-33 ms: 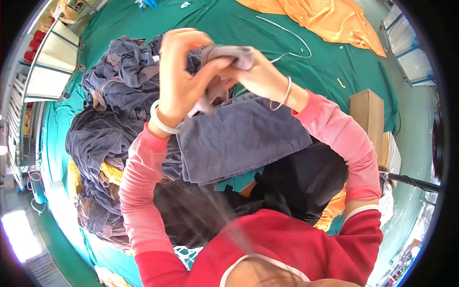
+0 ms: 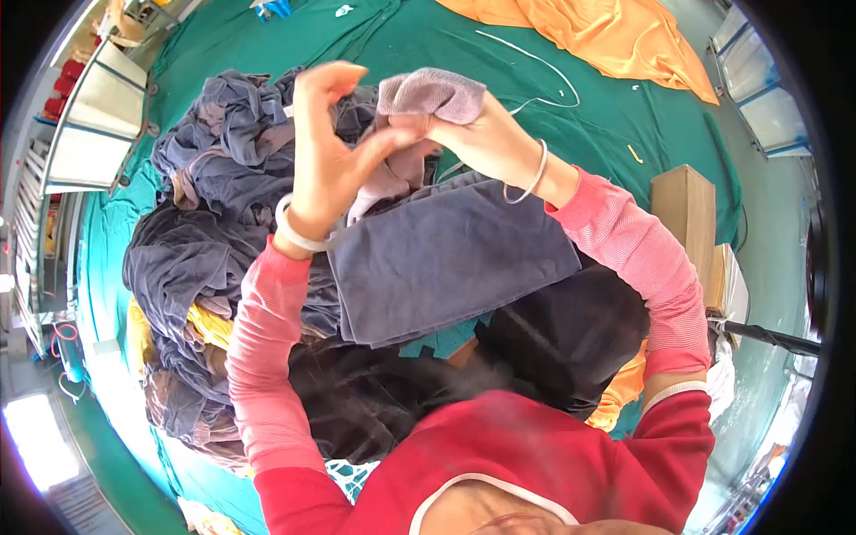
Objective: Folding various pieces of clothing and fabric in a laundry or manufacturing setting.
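A small mauve-grey cloth point(image 2: 437, 94) is draped over my right hand point(image 2: 486, 134), and its fingers are hidden beneath it. That hand is closed on the cloth. More of the same cloth hangs below, between my two hands. My left hand point(image 2: 325, 156) stands upright beside it, its fingers curved and apart from the thumb. The thumb tip reaches to the cloth's edge at my right hand, but I cannot tell whether it presses on it. Under both hands lies a neatly folded dark grey towel point(image 2: 455, 259).
To the left is a big heap of crumpled dark grey cloths point(image 2: 201, 241) with some yellow among them. Black fabric point(image 2: 571, 330) covers my lap. A cardboard box point(image 2: 682, 209) stands at the right. Orange fabric point(image 2: 597, 36) and a white cord point(image 2: 535, 58) lie on the green sheet point(image 2: 624, 125).
My left hand's fingers have opened away from the cloth. The cloth's upper fold now spreads over my right hand's fingers. The folded towel is where it was.
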Motion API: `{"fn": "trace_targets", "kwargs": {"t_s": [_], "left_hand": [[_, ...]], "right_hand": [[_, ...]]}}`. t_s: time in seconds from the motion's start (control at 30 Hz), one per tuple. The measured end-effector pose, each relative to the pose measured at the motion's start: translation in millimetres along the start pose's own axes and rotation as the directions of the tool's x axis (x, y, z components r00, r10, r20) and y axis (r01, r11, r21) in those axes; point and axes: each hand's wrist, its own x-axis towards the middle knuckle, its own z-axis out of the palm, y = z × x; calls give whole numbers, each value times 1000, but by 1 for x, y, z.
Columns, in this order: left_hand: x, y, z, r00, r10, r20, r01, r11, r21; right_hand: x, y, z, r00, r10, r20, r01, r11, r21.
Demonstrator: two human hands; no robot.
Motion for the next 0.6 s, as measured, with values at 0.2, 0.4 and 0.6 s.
{"fn": "trace_targets", "kwargs": {"t_s": [0.2, 0.4, 0.6], "left_hand": [[-49, -76, -8, 222, -564, 795, 679, 675, 288], [-6, -35, -16, 595, -707, 381, 675, 183, -715], [10, -23, -43, 746, -391, 539, 553, -88, -829]], "right_hand": [[14, -29, 7, 964, -184, 189, 177, 983, 56], [2, 3, -27, 983, 180, 40, -163, 949, -269], [-14, 44, -32, 956, 226, 184, -124, 887, -445]]}}
